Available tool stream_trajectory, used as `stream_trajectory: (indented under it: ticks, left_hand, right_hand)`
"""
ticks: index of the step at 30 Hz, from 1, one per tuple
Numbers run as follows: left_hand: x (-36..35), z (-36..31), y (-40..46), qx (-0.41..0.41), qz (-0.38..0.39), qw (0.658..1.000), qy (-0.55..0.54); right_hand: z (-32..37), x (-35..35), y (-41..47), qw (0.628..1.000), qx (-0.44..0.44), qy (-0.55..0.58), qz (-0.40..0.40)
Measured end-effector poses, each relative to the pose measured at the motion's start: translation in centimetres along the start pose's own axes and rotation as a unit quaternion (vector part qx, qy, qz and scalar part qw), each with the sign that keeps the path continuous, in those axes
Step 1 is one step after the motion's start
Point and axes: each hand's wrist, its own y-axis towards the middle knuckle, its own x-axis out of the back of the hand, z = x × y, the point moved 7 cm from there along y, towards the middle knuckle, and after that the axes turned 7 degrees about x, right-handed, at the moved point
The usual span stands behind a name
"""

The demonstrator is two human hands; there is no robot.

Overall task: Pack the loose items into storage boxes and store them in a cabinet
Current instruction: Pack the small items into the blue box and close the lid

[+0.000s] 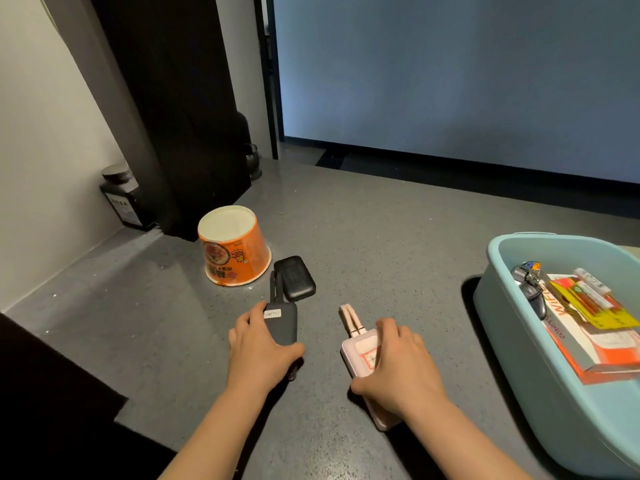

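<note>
On the grey counter (381, 237) the left hand (258, 344) gripped a black power bank (282, 323) and the right hand (394, 362) gripped a pink one (356, 355); the blue box (512, 306) stood well to the right, already holding items

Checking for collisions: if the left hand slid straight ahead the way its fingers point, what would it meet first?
Probably the black power bank lying just beyond the grey one the left hand holds; the orange noodle cup stands behind it. Depth is uncertain.

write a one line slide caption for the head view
Left hand grips a grey power bank, right hand a pink one, beside a blue storage box.
</note>
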Motion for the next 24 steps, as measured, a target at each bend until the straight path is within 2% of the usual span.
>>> stream_trajectory:
  ticks: [2,6,9,12,14,18,21,24]
  left_hand:
    - [-0.2,0.2,-0.1,-0.004,0.013,1.0,0.015]
    - [0.1,-0.4,-0.7,-0.015,-0.034,0.997,0.074]
    - [0.1,-1.2,-1.3,-0.039,-0.036,0.997,0.051]
    - [0.1,-2.9,-2.5,-0.078,-0.05,0.996,0.009]
    - [-0.2,-6.0,-3.7,-0.108,-0.049,0.992,-0.032]
    - [-1.1,-15.6,-7.1,-0.223,-0.014,0.969,-0.109]
    - [-3.1,-21.9,-9.9,-0.289,0.031,0.94,-0.181]
    - [-6.4,-25.6,-12.3,-0.291,0.09,0.923,-0.234]
  right_hand:
    - [-0.3,-0.1,-0.3,1.0,-0.002,-0.009,0.008]
    - [-0.7,0.2,-0.9,1.0,-0.012,-0.013,-0.025]
    - [-1.3,1.5,-1.1,0.999,-0.03,0.022,-0.037]
    - [-1.9,5.0,-2.3,0.991,-0.036,0.08,-0.1]
    - [-2.1,8.4,-3.6,0.981,-0.016,0.103,-0.162]
    - [-3.7,16.8,-6.5,0.954,0.02,0.148,-0.262]
    - [-7.9,22.4,-8.5,0.933,0.013,0.197,-0.3]
    - [-13.2,25.4,-9.9,0.93,-0.001,0.201,-0.309]
